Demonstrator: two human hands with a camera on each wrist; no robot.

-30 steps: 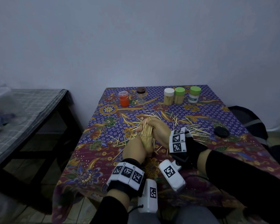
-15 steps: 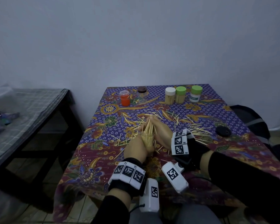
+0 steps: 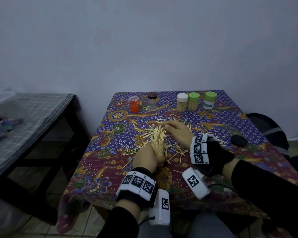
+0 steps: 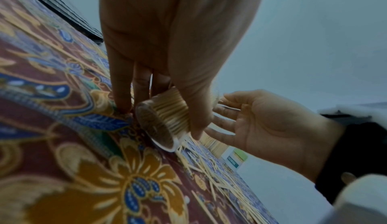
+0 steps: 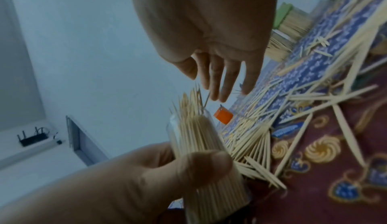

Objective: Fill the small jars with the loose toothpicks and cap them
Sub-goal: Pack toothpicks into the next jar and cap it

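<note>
Covering the table, a batik floral cloth [image 3: 110, 162] meets a plain pale wall — five capped jars [image 3: 182, 104] line its far edge. The left hand [image 3: 145, 158] grips the clear toothpick-packed jar [image 3: 159, 148]; the right hand [image 3: 176, 130] hovers beside, fingers relaxed, above loose toothpicks [image 3: 176, 154].

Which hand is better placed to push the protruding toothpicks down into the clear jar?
The right hand: open, beside the wooden toothpick tips. The left hand grips the clear plastic jar, steadying it.
</note>
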